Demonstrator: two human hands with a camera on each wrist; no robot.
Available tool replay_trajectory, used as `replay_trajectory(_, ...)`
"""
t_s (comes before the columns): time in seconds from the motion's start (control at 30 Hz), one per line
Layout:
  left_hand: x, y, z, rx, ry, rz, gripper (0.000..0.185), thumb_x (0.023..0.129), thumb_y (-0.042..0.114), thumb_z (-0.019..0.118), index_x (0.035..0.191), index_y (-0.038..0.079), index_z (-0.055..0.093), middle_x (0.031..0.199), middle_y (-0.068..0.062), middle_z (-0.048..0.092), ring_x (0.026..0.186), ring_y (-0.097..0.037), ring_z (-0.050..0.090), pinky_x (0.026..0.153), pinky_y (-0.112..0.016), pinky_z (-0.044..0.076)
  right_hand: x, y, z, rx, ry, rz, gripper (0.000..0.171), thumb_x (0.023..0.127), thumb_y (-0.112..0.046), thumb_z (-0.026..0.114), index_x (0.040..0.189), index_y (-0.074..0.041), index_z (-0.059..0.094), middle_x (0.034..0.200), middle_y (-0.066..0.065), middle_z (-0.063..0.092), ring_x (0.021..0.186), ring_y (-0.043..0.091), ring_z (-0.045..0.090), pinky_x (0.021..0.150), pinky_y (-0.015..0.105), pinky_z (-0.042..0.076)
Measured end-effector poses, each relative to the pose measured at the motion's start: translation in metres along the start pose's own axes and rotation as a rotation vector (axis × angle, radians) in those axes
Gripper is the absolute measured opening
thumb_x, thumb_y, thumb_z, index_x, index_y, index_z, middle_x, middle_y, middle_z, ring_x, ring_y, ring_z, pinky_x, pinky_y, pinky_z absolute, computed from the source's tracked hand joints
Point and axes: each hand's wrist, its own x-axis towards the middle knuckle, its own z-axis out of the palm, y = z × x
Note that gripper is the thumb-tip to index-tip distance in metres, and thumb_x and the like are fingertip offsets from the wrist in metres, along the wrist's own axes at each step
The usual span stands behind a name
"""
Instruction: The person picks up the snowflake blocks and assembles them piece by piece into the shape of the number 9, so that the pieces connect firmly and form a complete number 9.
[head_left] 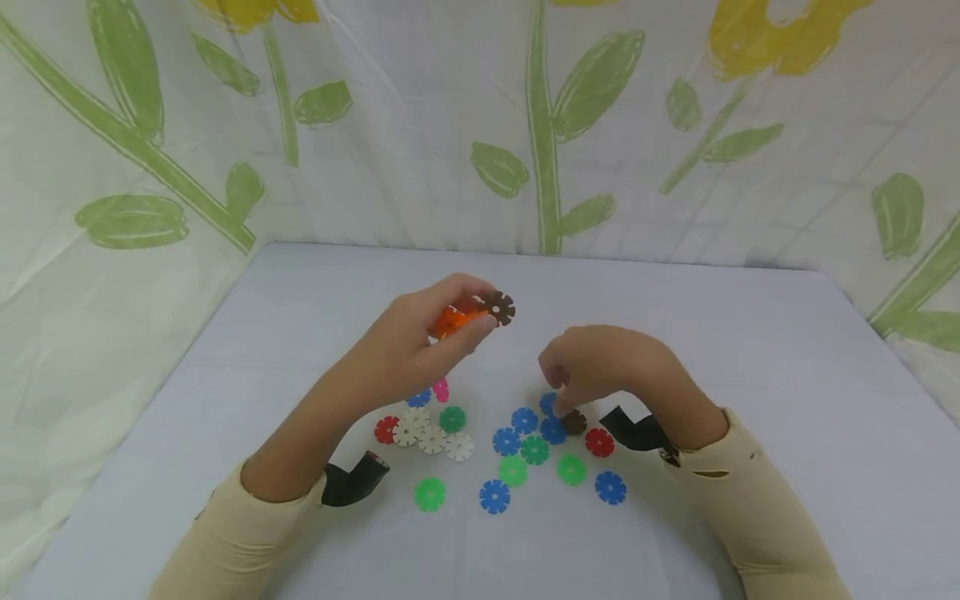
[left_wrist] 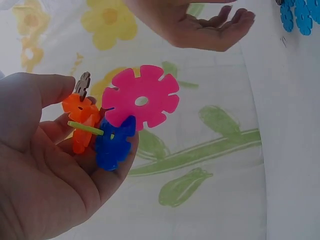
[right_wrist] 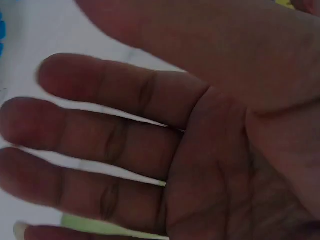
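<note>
Head view: left hand (head_left: 405, 346) pinches interlocked multicoloured notched plastic discs (head_left: 452, 322); right of them, right hand (head_left: 600, 362) hangs relaxed, empty.

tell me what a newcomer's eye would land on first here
Probably the bright pink disc in the small cluster of discs that the left hand holds. Next, the loose discs strewn across the pale table, with the right hand close to them. Behind, yellow flowers on the white backdrop.
</note>
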Motion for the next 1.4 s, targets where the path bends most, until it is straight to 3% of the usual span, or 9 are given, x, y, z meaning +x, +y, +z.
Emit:
replay_trajectory(0.2,0.000,-0.002,-0.001,0.001,0.009,-0.016,0.030,0.101,0.020,0.060,0.131,0.015,0.057,0.114,0.004,0.068,0.094,-0.010,0.064,0.077,-0.029,0.057,0.019,0.000,0.025,-0.143,-0.100,0.155,0.032,0.071,-0.022,0.091,0.086,-0.014,0.063,0.077,0.000,0.059,0.073,0.019,0.052,0.064,0.033,0.047)
replay_trajectory(0.47,0.001,-0.003,-0.002,-0.083,0.020,-0.017,0.021,0.099,0.014,0.060,0.120,0.010,0.059,0.109,0.001,0.067,0.092,-0.012,0.065,0.078,-0.032,0.057,0.012,0.012,0.037,-0.029,-0.056,0.047,0.029,0.075,-0.019,0.088,0.079,-0.014,0.060,0.072,-0.002,0.057,0.069,0.016,0.052,0.062,0.031,0.045)
replay_trajectory(0.67,0.002,-0.003,-0.003,-0.162,0.050,-0.061,0.013,0.100,0.013,0.059,0.109,0.007,0.067,0.101,0.001,0.070,0.093,-0.014,0.067,0.083,-0.036,0.056,0.000,0.025,0.033,0.174,-0.075,-0.171,0.017,0.088,-0.018,0.078,0.087,-0.020,0.061,0.071,-0.006,0.060,0.066,0.011,0.056,0.063,0.030,0.048)
replay_trajectory(0.77,0.002,-0.004,-0.004,-0.158,0.059,-0.071,0.014,0.100,0.015,0.061,0.107,0.008,0.071,0.101,0.003,0.071,0.095,-0.014,0.066,0.084,-0.038,0.055,-0.006,0.030,0.024,0.355,-0.029,-0.370,0.011,0.095,-0.015,0.070,0.100,-0.020,0.063,0.079,-0.007,0.066,0.071,0.014,0.063,0.068,0.030,0.054)
replay_trajectory(0.83,0.003,-0.005,-0.003,-0.148,0.060,-0.064,0.014,0.099,0.016,0.063,0.107,0.009,0.072,0.101,0.003,0.070,0.096,-0.014,0.065,0.083,-0.040,0.055,-0.012,0.032,0.018,0.494,0.064,-0.536,0.014,0.098,-0.008,0.064,0.109,-0.017,0.062,0.088,-0.003,0.068,0.076,0.016,0.066,0.070,0.031,0.056)
replay_trajectory(0.93,0.003,-0.006,-0.001,-0.123,0.065,-0.032,0.012,0.097,0.016,0.066,0.105,0.011,0.073,0.100,0.005,0.068,0.094,-0.012,0.063,0.081,-0.039,0.055,-0.023,0.030,0.009,0.716,0.282,-0.758,0.023,0.099,0.006,0.056,0.117,-0.008,0.059,0.092,0.004,0.067,0.075,0.020,0.065,0.064,0.033,0.056)
replay_trajectory(1.07,0.003,-0.006,0.002,-0.079,0.093,0.071,0.010,0.094,0.013,0.071,0.104,0.012,0.074,0.098,0.008,0.065,0.091,-0.009,0.061,0.075,-0.034,0.054,-0.037,0.018,0.003,0.960,0.508,-0.789,0.027,0.098,0.010,0.054,0.121,-0.003,0.056,0.082,0.012,0.064,0.064,0.023,0.058,0.054,0.034,0.053)
replay_trajectory(1.23,0.003,0.000,0.008,-0.023,0.116,0.254,0.013,0.090,0.006,0.075,0.103,0.010,0.074,0.097,0.007,0.067,0.091,-0.008,0.061,0.072,-0.031,0.053,-0.046,0.005,0.005,1.095,0.525,-0.734,0.026,0.100,0.005,0.053,0.123,-0.007,0.056,0.080,0.013,0.064,0.061,0.023,0.056,0.050,0.032,0.052)
replay_trajectory(1.4,0.002,0.008,0.012,0.053,0.116,0.330,0.017,0.087,0.006,0.078,0.103,0.007,0.075,0.097,0.004,0.067,0.095,-0.007,0.059,0.074,-0.026,0.053,-0.045,0.000,0.008,1.107,0.508,-0.786,0.025,0.100,0.004,0.053,0.123,-0.005,0.055,0.083,0.011,0.065,0.060,0.023,0.055,0.048,0.031,0.050)
